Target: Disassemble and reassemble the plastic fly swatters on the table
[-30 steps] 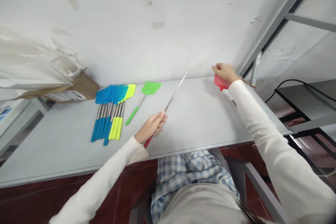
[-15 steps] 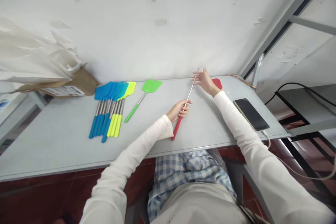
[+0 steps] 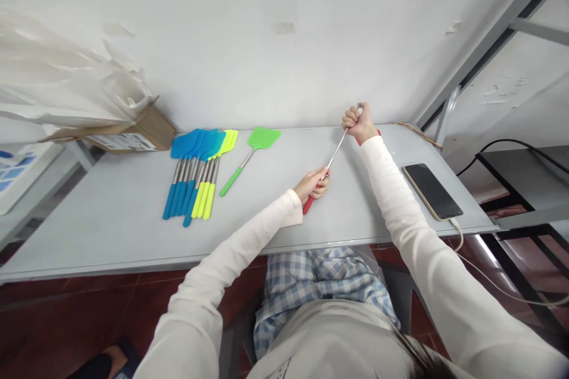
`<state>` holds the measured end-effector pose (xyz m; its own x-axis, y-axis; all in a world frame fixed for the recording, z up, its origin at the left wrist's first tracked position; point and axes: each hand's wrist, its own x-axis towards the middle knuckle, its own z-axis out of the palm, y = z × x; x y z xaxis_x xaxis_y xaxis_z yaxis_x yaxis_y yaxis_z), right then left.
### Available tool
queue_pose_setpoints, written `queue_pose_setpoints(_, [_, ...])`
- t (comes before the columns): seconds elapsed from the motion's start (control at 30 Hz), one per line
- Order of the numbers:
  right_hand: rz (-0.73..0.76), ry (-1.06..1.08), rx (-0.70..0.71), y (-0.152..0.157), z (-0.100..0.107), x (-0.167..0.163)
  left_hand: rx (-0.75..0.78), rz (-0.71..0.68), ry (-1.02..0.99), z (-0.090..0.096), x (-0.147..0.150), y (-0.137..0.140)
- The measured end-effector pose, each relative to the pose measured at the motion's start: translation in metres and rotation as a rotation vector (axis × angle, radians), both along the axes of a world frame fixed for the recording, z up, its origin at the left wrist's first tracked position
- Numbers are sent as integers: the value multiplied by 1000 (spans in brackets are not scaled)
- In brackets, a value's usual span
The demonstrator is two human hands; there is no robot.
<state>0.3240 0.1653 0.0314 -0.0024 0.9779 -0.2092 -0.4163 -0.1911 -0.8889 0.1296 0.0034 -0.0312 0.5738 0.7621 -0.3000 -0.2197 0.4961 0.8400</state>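
My left hand (image 3: 313,185) is closed around a fly swatter handle, over its red grip (image 3: 307,206) and the lower end of its metal rod (image 3: 338,147). The rod slants up to the right, and my right hand (image 3: 359,123) makes a fist around its upper end. Partly hidden behind my right wrist, a red swatter head (image 3: 379,132) lies on the table. To the left, a green fly swatter (image 3: 264,138) lies by itself. Farther left are several blue fly swatters (image 3: 185,145) and several yellow fly swatters (image 3: 203,198), side by side with overlapping heads.
A black phone (image 3: 432,190) with a white charging cable (image 3: 457,231) lies at the grey table's (image 3: 120,213) right end. An opened cardboard box (image 3: 153,127) stands at the back left. The white wall (image 3: 311,59) rises behind the table, with a metal frame (image 3: 448,109) at the right.
My right hand was open beside the rod and is now closed around its upper end. The view has shifted slightly; my left hand keeps its hold on the fly swatter handle.
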Motion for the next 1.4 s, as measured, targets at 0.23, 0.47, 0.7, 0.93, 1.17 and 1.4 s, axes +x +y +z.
queue_pose_setpoints(0.23, [32,-33,-6,-18,0,-53,25,151,-37,3,9,1])
queue_pose_setpoints(0.47, [171,14,-215,-67,-39,-115,-97,309,-73,5,3,7])
queue_pose_setpoints(0.7, [174,52,-107,-87,-29,-101,-46,258,-106,3,3,7])
queue_pose_setpoints(0.93, [194,-23,-119,-100,-42,-107,-160,281,-161,6,2,11])
queue_pose_setpoints(1.17, [191,-352,18,-117,-60,-87,-103,630,-516,8,-12,38])
queue_pose_setpoints(1.4, [403,-954,421,-135,-67,-89,-98,835,-566,-1,-36,62])
